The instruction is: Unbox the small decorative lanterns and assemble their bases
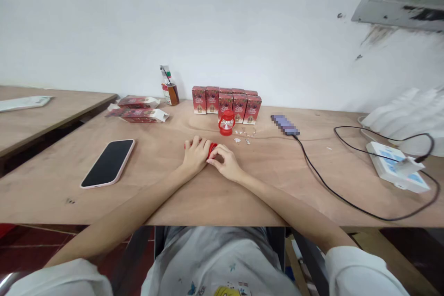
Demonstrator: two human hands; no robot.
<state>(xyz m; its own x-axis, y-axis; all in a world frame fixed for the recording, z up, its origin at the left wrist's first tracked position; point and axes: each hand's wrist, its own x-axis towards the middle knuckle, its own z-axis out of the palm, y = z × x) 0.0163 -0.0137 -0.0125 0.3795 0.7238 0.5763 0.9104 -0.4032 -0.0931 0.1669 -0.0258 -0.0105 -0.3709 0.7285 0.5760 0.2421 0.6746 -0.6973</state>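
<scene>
My left hand (196, 151) is wrapped over a red plastic thing (212, 148), pressing it on its side against the table. Most of it is covered by my fingers; the red parts showing at both ends look like those of a small lantern. At its right end, my right hand (225, 161) has thumb and forefinger pinched together, touching the red end. Any tiny part between those fingertips cannot be made out. Just behind my hands stands a small red lantern (226, 123) with a clear middle. Small white pieces (237, 140) and little metal bits (247, 141) lie beside it.
Several red boxes (232, 104) stand by the wall. Opened cartons (142, 114) and a bottle (169, 88) are at the back left. A phone (108, 163) lies left. Another phone (285, 125), cabled to a power strip (397, 166), lies right, near a white bundle (409, 120).
</scene>
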